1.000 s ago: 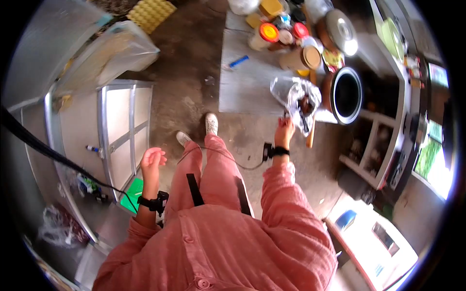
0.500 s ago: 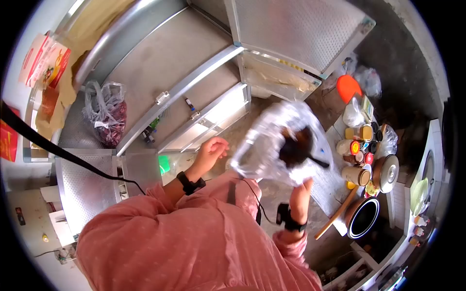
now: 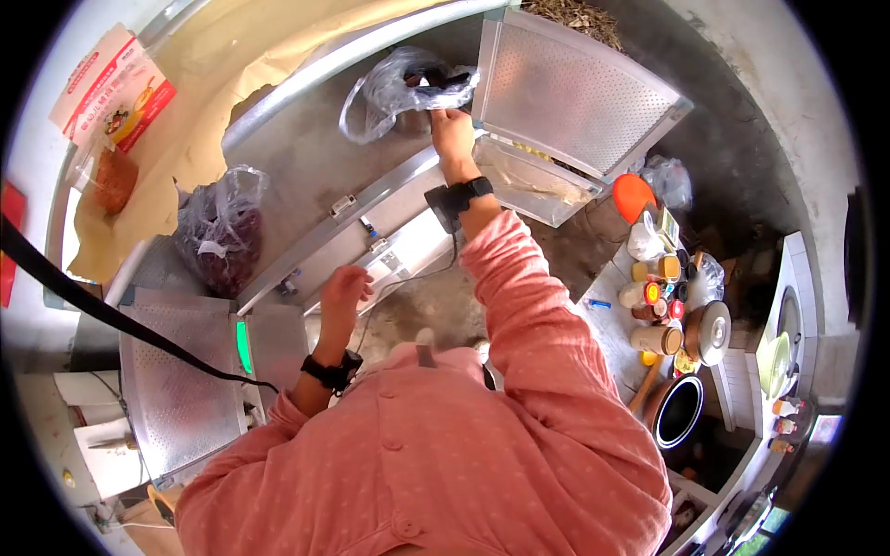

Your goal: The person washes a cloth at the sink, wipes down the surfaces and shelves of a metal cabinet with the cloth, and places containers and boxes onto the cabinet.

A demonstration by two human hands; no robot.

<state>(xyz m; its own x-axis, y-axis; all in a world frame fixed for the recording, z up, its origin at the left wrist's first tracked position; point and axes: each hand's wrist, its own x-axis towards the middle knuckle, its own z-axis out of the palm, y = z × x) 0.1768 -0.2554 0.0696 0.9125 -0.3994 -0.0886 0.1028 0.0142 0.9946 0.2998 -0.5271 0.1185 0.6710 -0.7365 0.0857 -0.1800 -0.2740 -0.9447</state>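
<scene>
My right hand (image 3: 452, 139) reaches far forward into the open cabinet and grips the lower edge of a clear plastic bag (image 3: 382, 97) with dark contents. The bag is at the shelf (image 3: 315, 139), close to the perforated metal door (image 3: 575, 93); whether its full weight rests there I cannot tell. My left hand (image 3: 345, 289) hangs in front of the cabinet's lower frame, fingers loosely bent and slightly apart, holding nothing. Left on the same shelf sits another clear bag (image 3: 222, 232) with dark red contents.
A second perforated door (image 3: 181, 371) stands open at lower left. Brown paper and a red-white box (image 3: 113, 88) lie on the cabinet top. To the right, jars (image 3: 656, 338), a lidded pot (image 3: 714, 332) and an open pot (image 3: 675, 412) crowd a low table. A black cable (image 3: 139, 320) crosses the left.
My right hand has carried the plastic bag from in front of my body forward and left into the cabinet. My left hand has shifted slightly left, still without anything in it.
</scene>
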